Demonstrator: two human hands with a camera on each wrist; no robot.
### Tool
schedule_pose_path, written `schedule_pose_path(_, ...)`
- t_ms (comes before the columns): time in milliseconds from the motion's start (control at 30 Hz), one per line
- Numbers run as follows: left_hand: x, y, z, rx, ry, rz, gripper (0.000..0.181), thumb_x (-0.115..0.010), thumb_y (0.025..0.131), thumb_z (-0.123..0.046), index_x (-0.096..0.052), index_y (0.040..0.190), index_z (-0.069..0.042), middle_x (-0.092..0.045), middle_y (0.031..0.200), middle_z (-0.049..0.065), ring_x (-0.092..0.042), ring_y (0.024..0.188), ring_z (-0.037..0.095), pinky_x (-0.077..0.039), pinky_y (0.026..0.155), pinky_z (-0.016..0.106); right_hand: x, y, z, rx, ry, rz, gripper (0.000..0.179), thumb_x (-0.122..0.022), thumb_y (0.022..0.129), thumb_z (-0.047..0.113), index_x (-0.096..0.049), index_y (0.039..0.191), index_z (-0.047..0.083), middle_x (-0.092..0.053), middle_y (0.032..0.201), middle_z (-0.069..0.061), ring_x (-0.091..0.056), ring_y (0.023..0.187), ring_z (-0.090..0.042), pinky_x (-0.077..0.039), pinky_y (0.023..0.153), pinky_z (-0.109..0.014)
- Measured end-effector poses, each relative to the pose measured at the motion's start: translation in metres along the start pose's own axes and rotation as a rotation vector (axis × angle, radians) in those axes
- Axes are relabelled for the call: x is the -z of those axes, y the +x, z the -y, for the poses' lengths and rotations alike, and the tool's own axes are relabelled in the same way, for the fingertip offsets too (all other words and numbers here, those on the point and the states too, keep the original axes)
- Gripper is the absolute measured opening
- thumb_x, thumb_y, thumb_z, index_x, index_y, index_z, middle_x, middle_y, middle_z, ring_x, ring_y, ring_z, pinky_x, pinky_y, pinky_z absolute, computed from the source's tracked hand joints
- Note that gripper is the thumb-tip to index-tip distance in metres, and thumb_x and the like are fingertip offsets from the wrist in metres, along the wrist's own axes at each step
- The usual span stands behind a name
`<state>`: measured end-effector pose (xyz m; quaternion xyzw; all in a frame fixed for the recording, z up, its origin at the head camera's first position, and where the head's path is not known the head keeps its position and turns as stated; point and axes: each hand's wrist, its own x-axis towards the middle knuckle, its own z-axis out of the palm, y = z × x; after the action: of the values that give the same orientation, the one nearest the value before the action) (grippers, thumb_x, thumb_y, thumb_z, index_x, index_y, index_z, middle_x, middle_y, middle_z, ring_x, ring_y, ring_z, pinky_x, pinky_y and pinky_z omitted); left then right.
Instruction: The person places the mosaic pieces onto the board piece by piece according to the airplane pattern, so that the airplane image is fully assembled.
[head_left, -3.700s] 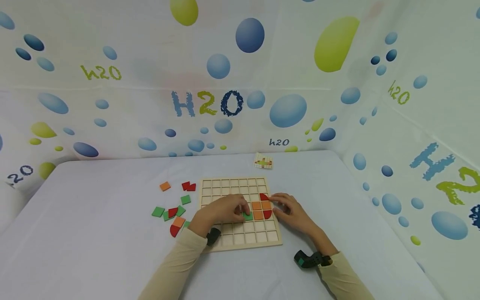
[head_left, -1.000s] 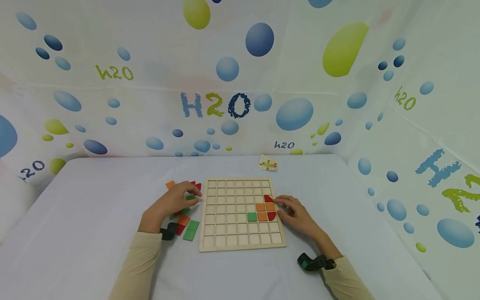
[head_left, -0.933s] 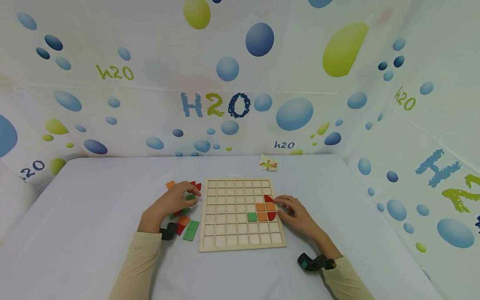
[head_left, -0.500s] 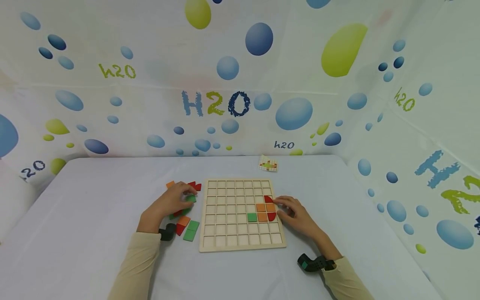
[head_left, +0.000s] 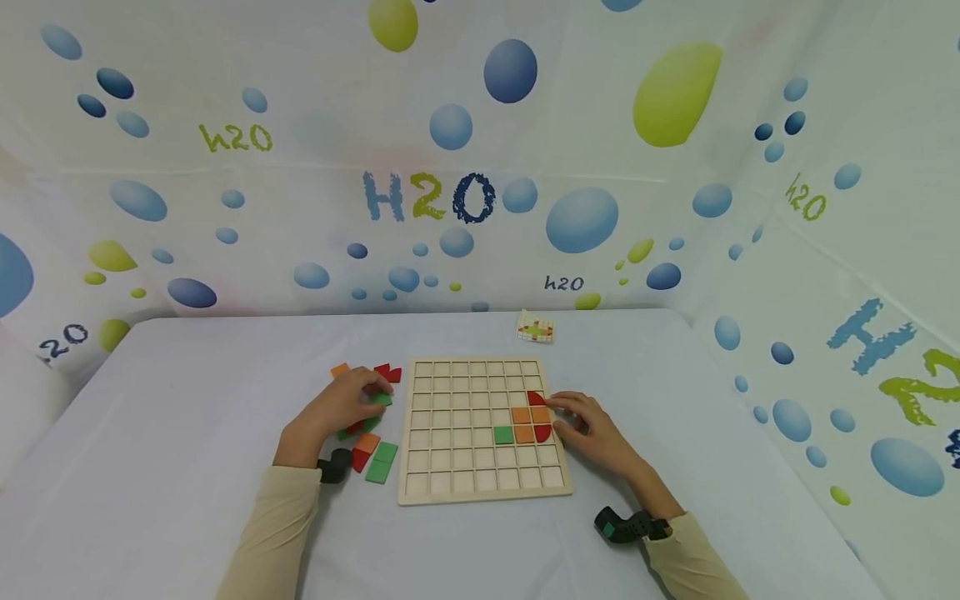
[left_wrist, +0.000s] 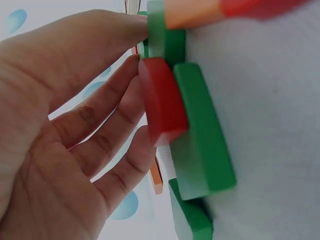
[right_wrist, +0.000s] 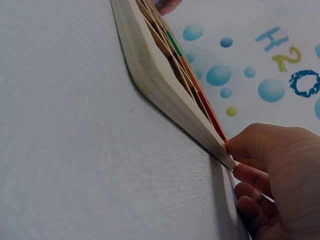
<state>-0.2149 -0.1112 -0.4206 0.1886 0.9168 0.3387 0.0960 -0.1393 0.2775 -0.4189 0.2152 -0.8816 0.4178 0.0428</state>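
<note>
My left hand (head_left: 339,408) is over the pile of tiles left of the board, thumb and index finger at either side of a green square tile (head_left: 382,400), pinching it. In the left wrist view, a red tile (left_wrist: 162,102) leans against a green tile (left_wrist: 202,132) just beyond the fingers. My right hand (head_left: 596,429) rests relaxed at the right edge of the wooden grid board (head_left: 483,500), thumb and index finger touching the rim. On the board lie a green square (head_left: 502,435), orange squares (head_left: 521,415) and two red rounded tiles (head_left: 543,433).
Red tiles (head_left: 394,375) and an orange tile (head_left: 341,368) lie behind the left hand. Two green tiles (head_left: 382,462) sit by the board's left edge, near an orange tile (head_left: 367,442). A small pattern card (head_left: 536,327) lies behind the board.
My left hand has gone from the green tile on the board to the loose tiles at left, and its fingers have drawn in. My right hand stays at the board's edge.
</note>
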Motion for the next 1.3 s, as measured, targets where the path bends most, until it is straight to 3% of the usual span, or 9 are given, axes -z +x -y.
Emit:
schedule_pose_path(267, 0.002, 0.0, -0.006, 0.016, 0.019, -0.016, 0.022, -0.071, 0.087, -0.009, -0.067, 0.109, -0.003, -0.062, 0.11, 0.012, -0.057, 0.1, 0.029, -0.05, 0.088, 0.047, 0.001, 0.001, 0.001, -0.018, -0.005, 0.003, 0.033, -0.063, 0.09, -0.004, -0.06, 0.122, -0.01, -0.055, 0.125, -0.03, -0.049, 0.092, -0.038, -0.042, 0.072, -0.026)
schedule_pose_path(600, 0.001, 0.001, -0.018, -0.029, 0.03, -0.026, 0.021, -0.07, 0.087, -0.007, -0.067, 0.108, -0.004, -0.063, 0.112, 0.012, -0.059, 0.1, 0.03, -0.051, 0.086, 0.045, 0.001, 0.003, 0.0, -0.031, -0.009, 0.001, 0.033, -0.063, 0.089, -0.005, -0.06, 0.122, -0.01, -0.055, 0.125, -0.029, -0.05, 0.093, -0.038, -0.042, 0.073, -0.028)
schedule_pose_path(833, -0.002, 0.004, -0.027, -0.131, 0.071, -0.01, 0.018, -0.07, 0.087, -0.009, -0.069, 0.105, -0.006, -0.064, 0.105, 0.007, -0.061, 0.095, 0.025, -0.05, 0.082, 0.04, 0.003, 0.004, 0.002, -0.033, -0.006, 0.006, 0.033, -0.063, 0.089, -0.005, -0.06, 0.122, -0.01, -0.056, 0.125, -0.029, -0.05, 0.093, -0.038, -0.042, 0.073, -0.026)
schedule_pose_path(1300, -0.004, 0.025, -0.027, -0.294, -0.02, 0.096, 0.019, -0.07, 0.088, -0.006, -0.067, 0.107, -0.003, -0.064, 0.106, 0.006, -0.06, 0.094, 0.024, -0.051, 0.085, 0.041, -0.002, 0.014, 0.005, -0.047, -0.015, -0.001, 0.033, -0.063, 0.09, -0.004, -0.06, 0.122, -0.01, -0.056, 0.125, -0.029, -0.05, 0.093, -0.038, -0.042, 0.073, -0.025)
